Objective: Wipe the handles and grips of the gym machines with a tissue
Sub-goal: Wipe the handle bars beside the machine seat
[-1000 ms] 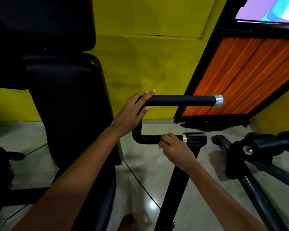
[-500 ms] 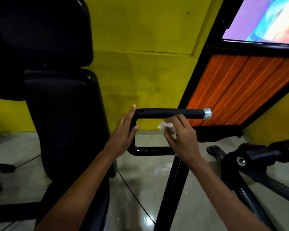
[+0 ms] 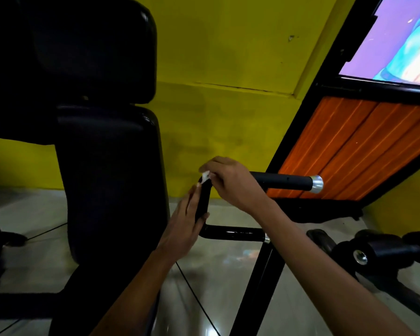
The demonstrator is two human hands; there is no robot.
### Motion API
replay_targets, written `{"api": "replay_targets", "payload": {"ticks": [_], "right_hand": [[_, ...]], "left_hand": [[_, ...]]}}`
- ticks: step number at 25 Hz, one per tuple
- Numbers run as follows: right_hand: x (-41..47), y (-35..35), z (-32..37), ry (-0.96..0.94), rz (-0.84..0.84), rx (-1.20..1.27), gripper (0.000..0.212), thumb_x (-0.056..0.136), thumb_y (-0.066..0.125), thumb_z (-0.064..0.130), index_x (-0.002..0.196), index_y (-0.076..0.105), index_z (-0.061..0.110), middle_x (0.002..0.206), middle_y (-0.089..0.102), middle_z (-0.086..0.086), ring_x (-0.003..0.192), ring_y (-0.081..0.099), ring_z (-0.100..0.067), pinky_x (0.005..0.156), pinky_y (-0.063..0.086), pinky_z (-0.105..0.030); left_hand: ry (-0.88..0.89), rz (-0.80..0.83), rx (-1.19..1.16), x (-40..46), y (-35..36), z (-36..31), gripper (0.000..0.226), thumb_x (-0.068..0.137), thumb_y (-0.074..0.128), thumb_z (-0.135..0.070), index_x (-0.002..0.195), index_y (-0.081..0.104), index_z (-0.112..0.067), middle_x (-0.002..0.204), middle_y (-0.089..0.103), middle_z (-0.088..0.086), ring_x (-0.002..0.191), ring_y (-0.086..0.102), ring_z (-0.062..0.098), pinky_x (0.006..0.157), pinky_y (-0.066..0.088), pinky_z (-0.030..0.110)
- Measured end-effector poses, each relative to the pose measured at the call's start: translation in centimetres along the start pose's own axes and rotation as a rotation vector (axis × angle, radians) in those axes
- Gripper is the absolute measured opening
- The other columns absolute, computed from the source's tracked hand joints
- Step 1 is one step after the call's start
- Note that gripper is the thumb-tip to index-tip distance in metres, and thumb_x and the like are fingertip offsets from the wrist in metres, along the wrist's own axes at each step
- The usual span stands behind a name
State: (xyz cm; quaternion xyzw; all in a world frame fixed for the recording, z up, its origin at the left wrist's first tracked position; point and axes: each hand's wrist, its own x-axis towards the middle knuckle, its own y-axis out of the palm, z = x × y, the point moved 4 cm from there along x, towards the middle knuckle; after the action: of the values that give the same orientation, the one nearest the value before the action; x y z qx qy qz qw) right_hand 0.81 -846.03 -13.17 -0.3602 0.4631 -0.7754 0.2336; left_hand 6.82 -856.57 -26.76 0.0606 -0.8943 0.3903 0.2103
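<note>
Tissue [image 3: 205, 177]: small white wad, pressed on the upper bend of the black handle [image 3: 283, 181]. Right hand [image 3: 230, 184] pinches it, fingers curled over the bar at the corner. Left hand [image 3: 183, 226]: fingers straight, laid flat against the upright section just below, steadying it, gripping nothing. Chrome cap [image 3: 317, 183] at the far right end. Black seat pad [image 3: 112, 178] to the left; tiled floor [image 3: 228, 263] beneath.

Step, as judged: wiping the corner. Next move likely calls for drawing the tissue down the upright, so the left hand would have to give way.

Yellow wall [image 3: 228, 44] — orange slatted panel [image 3: 361, 146]
</note>
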Motion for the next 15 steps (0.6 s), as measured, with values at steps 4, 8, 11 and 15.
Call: {"api": "replay_targets", "payload": {"ticks": [4, 8, 11, 15], "right_hand": [[-1.0, -1.6, -1.4, -0.055, -0.034, -0.118, 0.016, 0.085, 0.053, -0.001, 0.089, 0.067, 0.006, 0.093, 0.065, -0.012, 0.085, 0.059, -0.033, 0.062, 0.05, -0.044], [0.0, -0.9, -0.5, 0.032, -0.037, -0.162, 0.019, 0.088, 0.05, 0.005, 0.092, 0.068, 0.003, 0.09, 0.062, -0.017, 0.082, 0.056, -0.035, 0.061, 0.049, -0.046], [-0.9, -1.2, -0.2, -0.04, 0.006, -0.167, 0.025, 0.088, 0.046, 0.011, 0.091, 0.07, 0.004, 0.09, 0.065, -0.014, 0.081, 0.058, -0.033, 0.06, 0.05, -0.042], [-1.8, -2.8, -2.9, 0.117, -0.106, -0.124, 0.025, 0.09, 0.048, -0.001, 0.1, 0.07, 0.003, 0.098, 0.065, -0.016, 0.086, 0.06, -0.034, 0.065, 0.051, -0.047]], "left_hand": [[0.068, -0.014, 0.263, 0.0, -0.6, 0.4, 0.071, 0.1, 0.033, -0.045, 0.153, -0.008, -0.022, 0.162, -0.008, 0.001, 0.149, 0.002, 0.023, 0.117, 0.018, 0.042], [0.085, 0.018, 0.297, 0.1, -0.3, 0.3, 0.073, 0.099, 0.032, -0.041, 0.153, -0.011, -0.016, 0.161, -0.012, -0.001, 0.149, 0.0, 0.02, 0.119, 0.018, 0.042], [0.111, 0.025, 0.274, 0.0, -0.5, 0.1, 0.072, 0.1, 0.032, -0.039, 0.153, -0.01, -0.015, 0.161, -0.013, -0.001, 0.149, 0.001, 0.017, 0.117, 0.016, 0.035], [0.124, 0.036, 0.25, 0.0, -0.8, -0.4, 0.072, 0.1, 0.031, -0.041, 0.152, -0.011, -0.015, 0.161, -0.016, -0.002, 0.147, 0.004, 0.013, 0.115, 0.027, 0.034]]}}
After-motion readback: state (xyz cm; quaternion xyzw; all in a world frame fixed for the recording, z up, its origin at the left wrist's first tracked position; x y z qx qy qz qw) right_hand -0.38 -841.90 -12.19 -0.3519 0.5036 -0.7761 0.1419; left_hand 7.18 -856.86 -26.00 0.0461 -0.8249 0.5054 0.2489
